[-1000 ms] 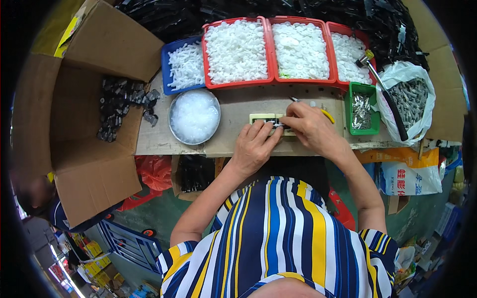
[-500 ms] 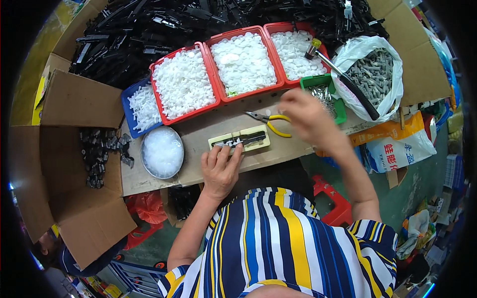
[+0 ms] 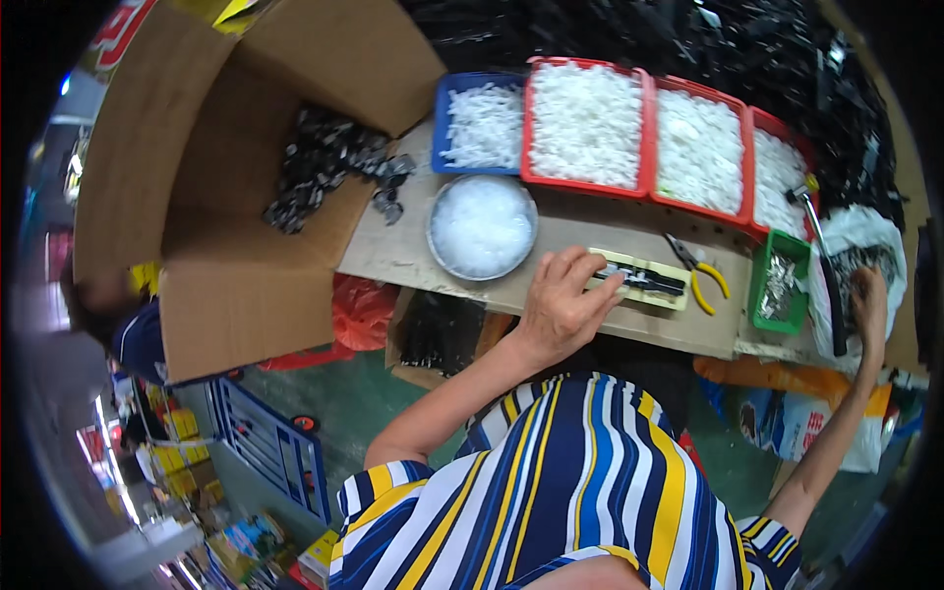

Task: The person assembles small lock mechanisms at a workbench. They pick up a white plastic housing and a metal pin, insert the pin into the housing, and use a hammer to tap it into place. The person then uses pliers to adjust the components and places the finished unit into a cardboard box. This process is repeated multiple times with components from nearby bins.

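Left hand [image 3: 562,305] is laid palm-down on the bench, fingers spread, fingertips pressed on the pale yellow jig [image 3: 644,280] in which a black part [image 3: 651,282] is seated; right hand [image 3: 869,300] is reached into the white plastic bag [image 3: 865,236] at far right, grip not discernible; yellow-handled pliers [image 3: 700,275] are seen just beside the jig; a round bowl of white pieces [image 3: 482,226] is set near the left hand.

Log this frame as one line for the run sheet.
left hand: fingers resting on yellow jig | right hand: reaching into white bag of small parts | pliers: lying on board, untouched
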`<action>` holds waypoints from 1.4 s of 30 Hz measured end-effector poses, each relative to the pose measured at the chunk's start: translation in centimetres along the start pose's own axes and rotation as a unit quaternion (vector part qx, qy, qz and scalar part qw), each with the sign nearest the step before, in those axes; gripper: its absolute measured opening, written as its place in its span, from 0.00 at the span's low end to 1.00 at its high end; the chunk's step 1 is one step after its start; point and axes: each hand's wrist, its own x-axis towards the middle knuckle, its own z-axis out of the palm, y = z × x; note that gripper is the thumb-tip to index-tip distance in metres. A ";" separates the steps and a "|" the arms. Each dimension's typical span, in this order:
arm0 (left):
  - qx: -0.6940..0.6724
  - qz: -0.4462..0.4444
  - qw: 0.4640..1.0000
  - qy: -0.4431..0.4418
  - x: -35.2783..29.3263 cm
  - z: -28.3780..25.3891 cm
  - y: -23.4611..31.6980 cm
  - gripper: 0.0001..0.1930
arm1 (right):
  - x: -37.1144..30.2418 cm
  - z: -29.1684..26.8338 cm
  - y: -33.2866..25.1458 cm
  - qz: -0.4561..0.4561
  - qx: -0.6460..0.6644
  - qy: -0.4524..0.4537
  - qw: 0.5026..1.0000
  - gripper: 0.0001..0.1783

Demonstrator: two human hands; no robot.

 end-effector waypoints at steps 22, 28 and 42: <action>0.185 -0.144 0.965 0.116 2.6 -12.1 -17.1 0.06 | 0.5 -1.3 -4.3 -0.080 -0.136 0.085 0.984 0.21; 0.143 -0.118 0.980 0.069 6.3 -8.9 -17.6 0.07 | 1.9 -1.8 -4.7 -0.052 -0.055 0.074 0.994 0.10; 0.045 -0.156 0.987 -0.016 9.2 -8.7 -16.5 0.07 | 0.1 -1.6 -1.1 0.028 0.203 0.158 0.966 0.12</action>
